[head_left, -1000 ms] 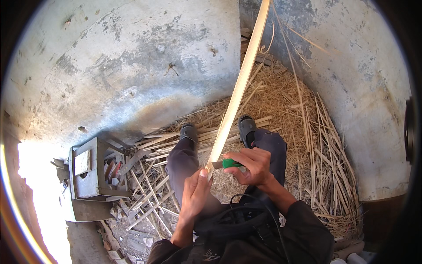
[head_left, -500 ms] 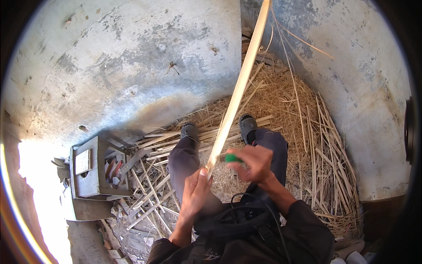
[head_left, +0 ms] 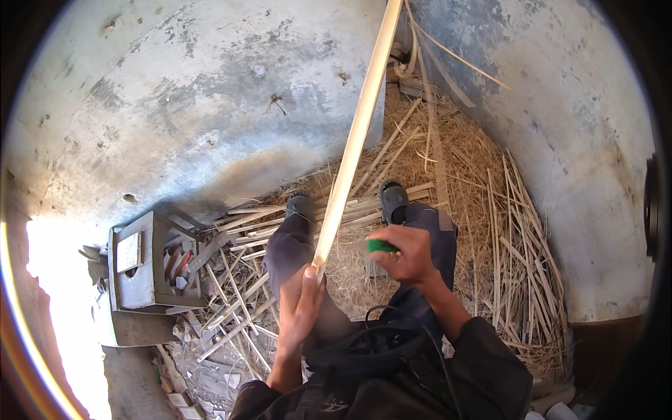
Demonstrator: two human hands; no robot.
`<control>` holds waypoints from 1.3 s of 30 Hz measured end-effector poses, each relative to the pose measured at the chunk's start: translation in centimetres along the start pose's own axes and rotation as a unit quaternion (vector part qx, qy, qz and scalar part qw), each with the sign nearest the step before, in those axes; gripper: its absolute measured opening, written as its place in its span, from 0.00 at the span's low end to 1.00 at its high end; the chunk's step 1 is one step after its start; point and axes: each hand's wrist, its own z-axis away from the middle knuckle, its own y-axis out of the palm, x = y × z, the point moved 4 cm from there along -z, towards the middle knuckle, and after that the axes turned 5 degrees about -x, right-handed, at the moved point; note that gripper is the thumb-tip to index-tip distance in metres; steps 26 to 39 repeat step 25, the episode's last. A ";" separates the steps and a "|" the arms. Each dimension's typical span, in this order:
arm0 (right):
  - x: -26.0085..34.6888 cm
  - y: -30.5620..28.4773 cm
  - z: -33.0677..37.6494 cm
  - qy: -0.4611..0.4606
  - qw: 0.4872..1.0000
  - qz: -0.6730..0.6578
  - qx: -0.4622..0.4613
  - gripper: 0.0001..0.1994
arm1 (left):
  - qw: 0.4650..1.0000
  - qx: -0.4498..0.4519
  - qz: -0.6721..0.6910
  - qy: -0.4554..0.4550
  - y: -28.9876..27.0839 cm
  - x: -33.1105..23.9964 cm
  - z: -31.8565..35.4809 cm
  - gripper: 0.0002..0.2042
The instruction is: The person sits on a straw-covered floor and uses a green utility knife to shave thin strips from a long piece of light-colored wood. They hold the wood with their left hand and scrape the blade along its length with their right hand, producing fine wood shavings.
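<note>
A long pale wooden strip [head_left: 353, 143], like split bamboo, slants from my left hand up past the top edge of the view. My left hand [head_left: 301, 301] is closed around its near end, the thumb lying along the top. Thin curled slivers [head_left: 458, 56] hang beside its far part. To the right of the strip, and apart from it, my right hand [head_left: 408, 255] is closed on a green-handled tool [head_left: 382, 246]. Blur and my fingers hide most of this tool, so its working end cannot be made out.
Fine shavings [head_left: 458, 150] cover the floor beyond my feet. Long thin strips [head_left: 528, 273] lie heaped against the right wall, and more are scattered at the left. A weathered wooden box [head_left: 140, 262] holding odds and ends stands at far left. Stained walls [head_left: 231, 84] rise close ahead.
The strip and my left hand have shifted a little left. My right hand has drawn away from the strip toward the right, its tool no longer beside the wood. The slivers have swung.
</note>
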 end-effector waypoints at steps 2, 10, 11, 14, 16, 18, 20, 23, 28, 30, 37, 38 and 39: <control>1.0 0.6 0.1 -0.032 0.999 0.002 0.000 0.16 | 1.000 0.020 -0.002 0.017 0.4 -0.2 0.1 0.22; 2.3 0.5 -0.7 -0.061 0.998 0.005 -0.030 0.17 | 0.996 0.037 -0.047 0.070 1.7 -0.9 0.4 0.21; 2.4 0.4 -0.9 -0.063 0.998 0.009 -0.029 0.17 | 0.995 0.034 -0.062 0.077 1.6 -0.6 0.4 0.21; 2.6 0.4 -1.0 -0.069 0.997 0.015 -0.025 0.17 | 0.989 0.013 -0.111 0.093 1.6 -0.7 0.4 0.19; 2.7 0.5 -0.8 -0.072 0.997 0.019 -0.022 0.17 | 0.985 0.000 -0.137 0.104 1.6 -1.0 0.4 0.18; 2.7 0.6 -0.7 -0.074 0.997 0.013 -0.030 0.17 | 0.980 -0.011 -0.158 0.117 1.7 -1.2 0.5 0.18; 2.7 0.5 -0.7 -0.076 0.996 0.013 -0.033 0.17 | 0.981 -0.002 -0.153 0.115 1.8 -1.3 0.6 0.19; 3.0 0.3 -0.8 -0.080 0.996 0.030 -0.031 0.17 | 0.986 0.022 -0.138 0.089 1.7 -1.1 0.5 0.20; 3.0 0.1 -0.8 -0.085 0.995 0.047 -0.030 0.17 | 0.989 0.033 -0.126 0.075 1.6 -0.9 0.4 0.20; 3.0 0.1 -0.8 -0.085 0.995 0.047 -0.030 0.17 | 0.989 0.033 -0.126 0.075 1.6 -0.9 0.4 0.20; 3.0 0.1 -0.8 -0.085 0.995 0.047 -0.030 0.17 | 0.989 0.033 -0.126 0.075 1.6 -0.9 0.4 0.20; 3.0 0.1 -0.8 -0.085 0.995 0.047 -0.030 0.17 | 0.989 0.033 -0.126 0.075 1.6 -0.9 0.4 0.20; 3.0 0.1 -0.8 -0.085 0.995 0.047 -0.030 0.17 | 0.989 0.033 -0.126 0.075 1.6 -0.9 0.4 0.20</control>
